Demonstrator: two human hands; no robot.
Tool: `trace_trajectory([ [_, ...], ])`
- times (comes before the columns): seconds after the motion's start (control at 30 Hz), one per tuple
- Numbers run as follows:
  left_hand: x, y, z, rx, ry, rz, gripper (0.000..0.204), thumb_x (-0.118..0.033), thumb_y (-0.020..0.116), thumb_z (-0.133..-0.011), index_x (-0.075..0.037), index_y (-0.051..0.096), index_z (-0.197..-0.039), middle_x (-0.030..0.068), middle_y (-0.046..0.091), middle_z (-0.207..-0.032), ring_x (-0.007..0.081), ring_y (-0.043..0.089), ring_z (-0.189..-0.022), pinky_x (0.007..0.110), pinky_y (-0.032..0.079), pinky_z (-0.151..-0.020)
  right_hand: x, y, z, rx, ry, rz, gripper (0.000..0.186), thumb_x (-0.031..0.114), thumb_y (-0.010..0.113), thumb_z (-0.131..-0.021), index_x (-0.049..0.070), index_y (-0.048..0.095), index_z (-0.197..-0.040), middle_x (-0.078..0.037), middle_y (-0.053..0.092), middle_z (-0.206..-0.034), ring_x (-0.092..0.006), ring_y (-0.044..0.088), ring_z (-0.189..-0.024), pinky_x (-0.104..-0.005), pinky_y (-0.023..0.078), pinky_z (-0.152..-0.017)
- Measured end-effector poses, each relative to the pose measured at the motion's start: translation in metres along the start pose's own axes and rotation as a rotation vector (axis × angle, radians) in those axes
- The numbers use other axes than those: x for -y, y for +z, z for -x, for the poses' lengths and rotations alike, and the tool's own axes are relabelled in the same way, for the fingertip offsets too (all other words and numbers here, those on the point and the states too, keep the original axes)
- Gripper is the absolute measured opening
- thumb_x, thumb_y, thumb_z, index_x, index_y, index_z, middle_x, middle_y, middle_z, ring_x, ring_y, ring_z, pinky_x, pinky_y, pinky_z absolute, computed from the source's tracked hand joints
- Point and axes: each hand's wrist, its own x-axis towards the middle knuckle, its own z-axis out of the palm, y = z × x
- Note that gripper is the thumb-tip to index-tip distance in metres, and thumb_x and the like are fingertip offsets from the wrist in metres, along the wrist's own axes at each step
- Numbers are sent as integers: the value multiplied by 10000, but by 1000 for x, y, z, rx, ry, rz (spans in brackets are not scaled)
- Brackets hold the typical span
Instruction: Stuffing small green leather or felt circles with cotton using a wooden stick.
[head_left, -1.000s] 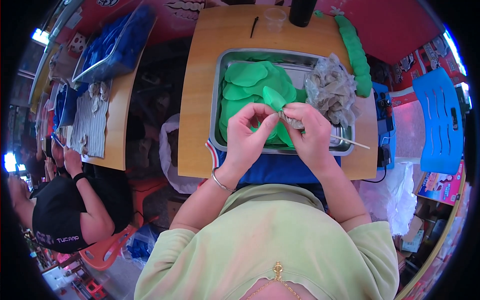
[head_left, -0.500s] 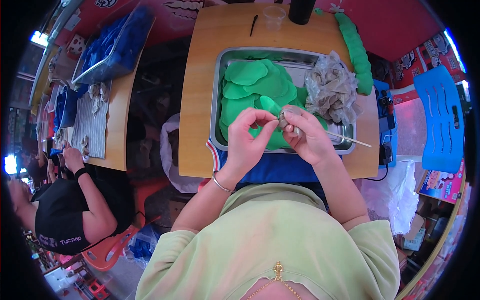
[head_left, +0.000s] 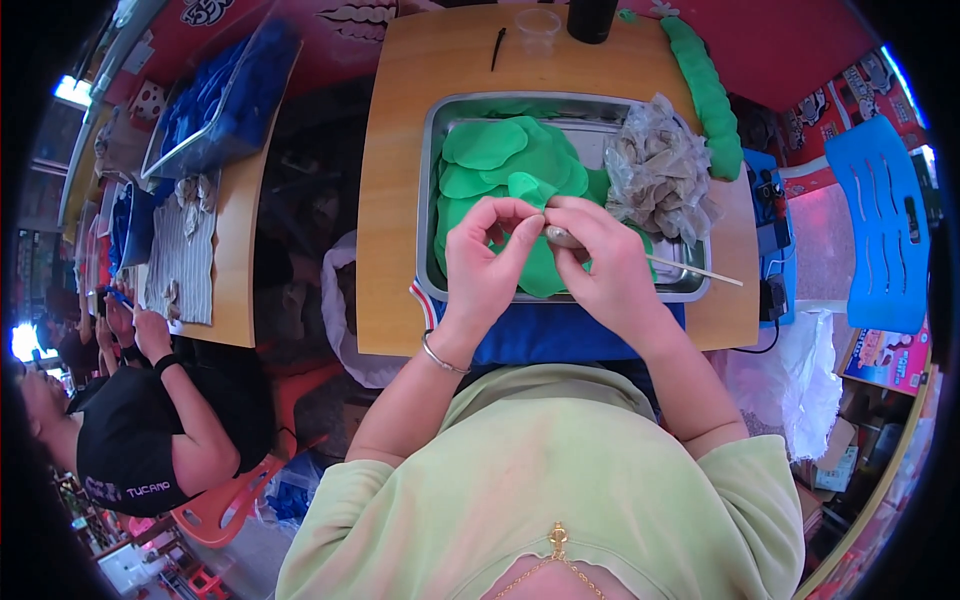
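Over a metal tray [head_left: 432,190], my left hand [head_left: 488,255] pinches thumb and forefinger together at the edge of a small grey-brown bundle [head_left: 562,237]. My right hand [head_left: 612,262] curls round that bundle, its fingertips meeting those of the left; most of the bundle is hidden. A green folded piece [head_left: 528,187] rises just beyond my fingertips; whether it joins the bundle I cannot tell. Flat, rounded green sheets [head_left: 483,145] overlap in the tray below. At the tray's right lies a clear plastic bag [head_left: 660,170] with crumpled grey-brown pieces.
A thin pale stick [head_left: 695,270] crosses the tray's right rim. Beyond it runs a lumpy green roll [head_left: 702,95]. A clear cup [head_left: 538,32], a black cylinder [head_left: 591,18] and a short black stick [head_left: 497,48] are at the back. Another person [head_left: 150,430] sits left.
My right hand has turned over the bundle, its fingers now bent toward the left hand and covering more of it. The green piece beyond my fingertips has shifted slightly. The left hand keeps its pinch.
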Motion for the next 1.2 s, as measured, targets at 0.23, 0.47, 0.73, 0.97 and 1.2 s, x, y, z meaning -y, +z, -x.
trace_trajectory([
  [0.23,-2,7,8,26,2,2,74,-45,664,-805,0,620,-844,14,596,-784,84,527,-706,231,429,-649,-12,-11,-2,112,554,-748,240,68,592,-871,-14,594,-1096,-3,585,-872,-71,562,-714,-208,469,-648],
  [0.47,3,4,18,81,179,-226,79,-1,637,-823,13,595,-888,25,599,-844,94,543,-812,228,436,-754,-18,-11,0,100,889,-1308,218,129,594,-885,30,589,-1080,-4,601,-914,-75,568,-766,-222,478,-679],
  [0.73,-7,3,11,46,-111,150,86,-58,633,-850,8,591,-884,12,604,-824,74,546,-766,219,444,-707,-5,-4,6,56,406,-600,149,-34,564,-838,8,561,-981,-37,601,-937,-130,615,-830,-258,494,-736],
  [0.97,-16,3,3,138,-183,242,75,-77,631,-862,-11,608,-889,-13,598,-811,46,523,-746,188,418,-683,-11,2,3,-43,152,-294,164,-58,558,-816,42,547,-945,-26,578,-840,-83,590,-755,-232,478,-623],
  [1.2,1,7,16,97,-54,-19,94,-81,661,-824,-11,616,-868,-15,593,-786,61,473,-694,209,390,-640,-18,7,4,-47,483,-643,151,-62,536,-836,44,480,-927,-3,511,-859,-31,484,-618,-178,386,-502],
])
